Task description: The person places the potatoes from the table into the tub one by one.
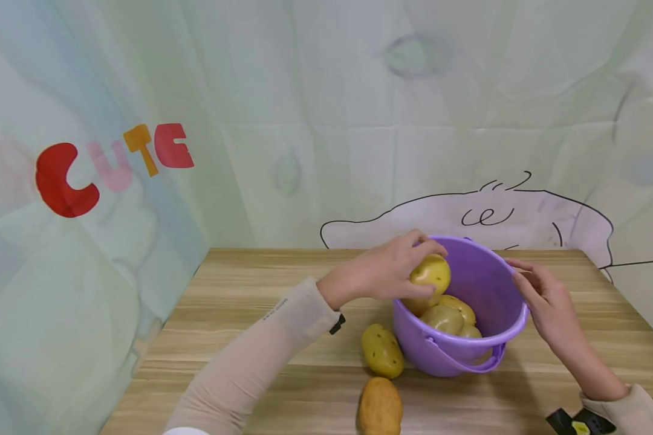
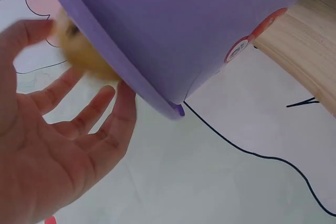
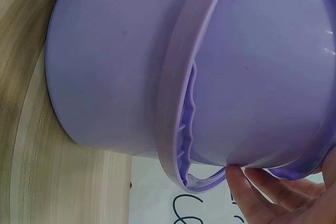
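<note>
My left hand (image 1: 390, 267) grips a yellow potato (image 1: 434, 271) with dark spots, at the left side of the purple bucket's (image 1: 454, 357) mouth. In the left wrist view the held potato (image 2: 84, 53) is blurred and partly hidden behind the rim. Several more potatoes (image 1: 445, 318) lie inside the bucket. With fairly straight fingers, my right hand (image 1: 549, 305) touches the bucket at its right rim. The right wrist view has its fingers (image 3: 242, 192) against the outer wall, with part of the hand cut off by the frame.
A spotted yellow potato (image 1: 382, 351) lies on the wooden table (image 1: 272, 386), just left of the bucket. Nearer the front is a smooth orange-brown oval item (image 1: 380, 406). The bucket's handle (image 1: 470, 365) hangs down its near side. A printed curtain (image 1: 305, 121) stands behind the table.
</note>
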